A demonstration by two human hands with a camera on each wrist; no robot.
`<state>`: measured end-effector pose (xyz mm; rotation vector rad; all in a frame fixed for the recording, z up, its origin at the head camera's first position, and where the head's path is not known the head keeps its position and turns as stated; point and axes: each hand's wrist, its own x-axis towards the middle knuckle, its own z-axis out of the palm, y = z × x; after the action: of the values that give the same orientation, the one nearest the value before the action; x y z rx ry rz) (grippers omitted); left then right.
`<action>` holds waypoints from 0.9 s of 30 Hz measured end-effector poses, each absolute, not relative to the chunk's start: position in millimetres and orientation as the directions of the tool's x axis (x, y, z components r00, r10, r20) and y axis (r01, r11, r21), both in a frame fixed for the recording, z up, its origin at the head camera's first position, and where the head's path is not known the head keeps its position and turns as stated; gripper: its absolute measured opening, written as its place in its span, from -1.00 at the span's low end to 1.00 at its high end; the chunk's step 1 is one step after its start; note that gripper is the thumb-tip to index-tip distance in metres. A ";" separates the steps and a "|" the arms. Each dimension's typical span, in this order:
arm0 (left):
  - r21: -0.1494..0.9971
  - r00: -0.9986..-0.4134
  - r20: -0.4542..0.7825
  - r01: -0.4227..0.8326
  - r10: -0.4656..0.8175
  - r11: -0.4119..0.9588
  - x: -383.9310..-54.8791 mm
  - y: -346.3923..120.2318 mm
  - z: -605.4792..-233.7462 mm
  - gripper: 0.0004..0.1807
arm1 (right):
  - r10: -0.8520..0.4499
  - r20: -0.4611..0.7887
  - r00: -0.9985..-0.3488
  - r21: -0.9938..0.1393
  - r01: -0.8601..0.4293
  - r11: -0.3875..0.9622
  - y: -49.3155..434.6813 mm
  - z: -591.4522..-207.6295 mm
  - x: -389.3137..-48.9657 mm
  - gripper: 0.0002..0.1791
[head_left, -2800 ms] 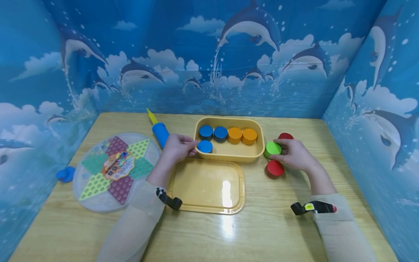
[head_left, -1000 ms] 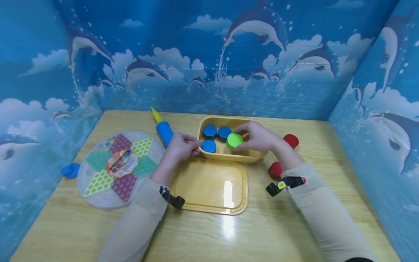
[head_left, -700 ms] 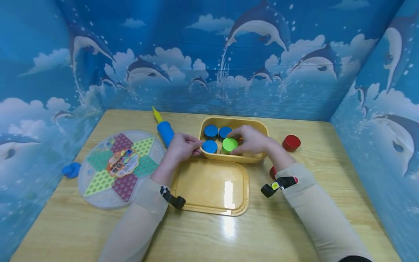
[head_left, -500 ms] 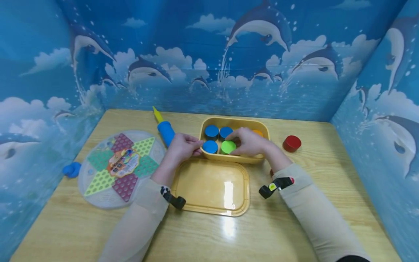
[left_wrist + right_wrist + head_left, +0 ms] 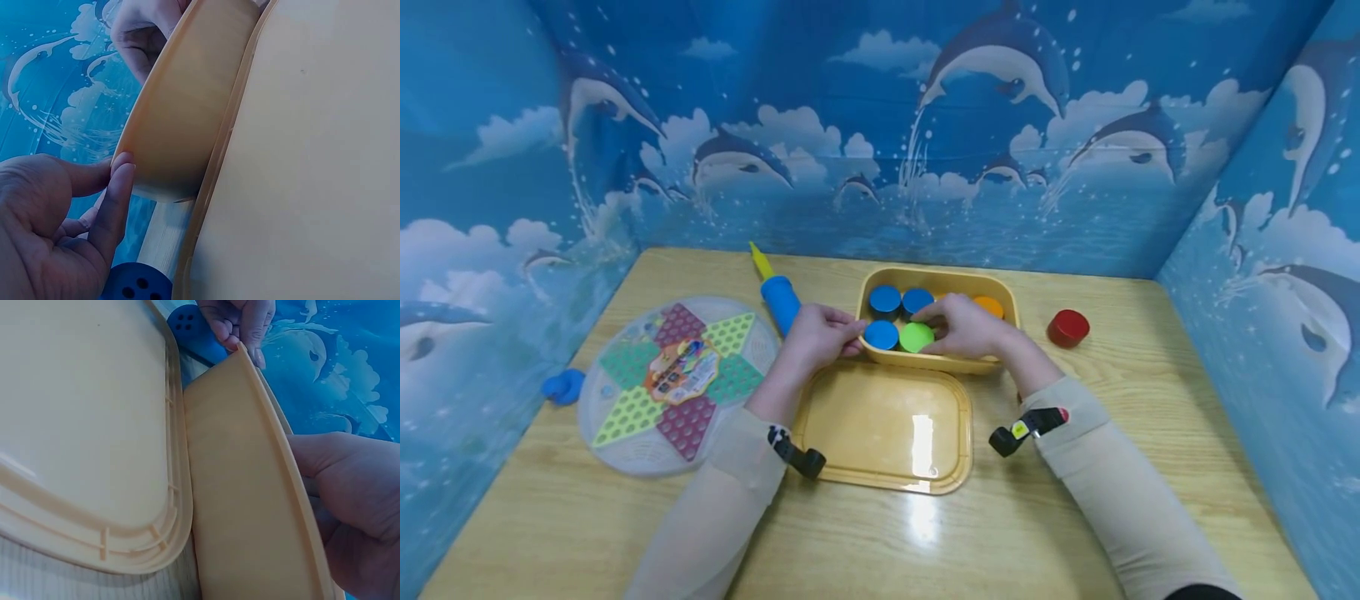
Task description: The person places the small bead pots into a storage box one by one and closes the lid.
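My left hand (image 5: 823, 336) pinches the left rim of a tan plastic box (image 5: 973, 365); the left wrist view shows thumb and fingertips on the box wall (image 5: 187, 106). Inside the box, my right hand (image 5: 966, 327) holds a light-green round block (image 5: 916, 337) from its right side, thumb near and fingers far. Left of it sits a front blue round block (image 5: 881, 335), with two more blue blocks (image 5: 885, 301) behind. An orange block (image 5: 989, 307) shows past the right hand, which covers another. In the right wrist view, the box wall hides the right fingertips.
A tan lid (image 5: 880, 429) lies just before the box. One red block (image 5: 1068, 329) stands to the right. Leftward are a blue pump (image 5: 781, 302) with yellow nozzle, a Chinese checkers board (image 5: 677, 383) and a small blue object (image 5: 563, 387). Dolphin-print curtains (image 5: 850, 208) enclose the table.
My right hand has carried the green block from among the red blocks into the box, then lowered it leftward beside the front blue block. The left hand keeps its hold on the rim.
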<state>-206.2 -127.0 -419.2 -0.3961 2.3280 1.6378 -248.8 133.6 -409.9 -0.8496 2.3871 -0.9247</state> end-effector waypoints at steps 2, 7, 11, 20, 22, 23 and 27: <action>0.870 -0.926 -0.370 -0.372 -0.070 0.325 -206.3 -125.9 -419.7 -0.73 | -0.672 -0.176 -0.719 -0.725 -0.367 0.582 135.9 -409.3 -247.6 -0.39; 0.871 -0.928 -0.367 -0.366 -0.061 0.329 -205.6 -125.3 -421.6 -0.73 | -0.661 -0.169 -0.731 -0.754 -0.336 0.565 145.8 -404.7 -242.8 -0.35; 0.872 -0.930 -0.363 -0.360 -0.056 0.332 -205.4 -126.5 -421.3 -0.71 | -0.651 -0.149 -0.744 -0.769 -0.327 0.550 156.4 -398.8 -239.0 -0.34; 0.871 -0.925 -0.376 -0.370 -0.046 0.322 -205.9 -129.0 -418.8 -0.71 | -0.599 -0.103 -0.794 -0.769 -0.318 0.554 180.0 -375.8 -229.8 -0.39; 0.872 -0.925 -0.378 -0.371 -0.042 0.321 -205.9 -129.5 -418.7 -0.71 | -0.579 -0.096 -0.809 -0.762 -0.315 0.566 186.0 -371.7 -229.0 -0.40; 0.872 -0.924 -0.379 -0.372 -0.041 0.318 -206.0 -129.4 -418.6 -0.71 | -0.570 -0.092 -0.816 -0.758 -0.314 0.572 189.2 -369.7 -228.5 -0.40; 0.874 -0.923 -0.384 -0.375 -0.035 0.308 -205.9 -128.9 -418.7 -0.72 | -0.524 -0.064 -0.849 -0.728 -0.319 0.607 204.2 -364.0 -226.9 -0.40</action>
<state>-205.9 -128.9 -418.7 -0.3707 2.2859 1.6502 -226.9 204.2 -364.0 -0.6889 2.5637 -1.0827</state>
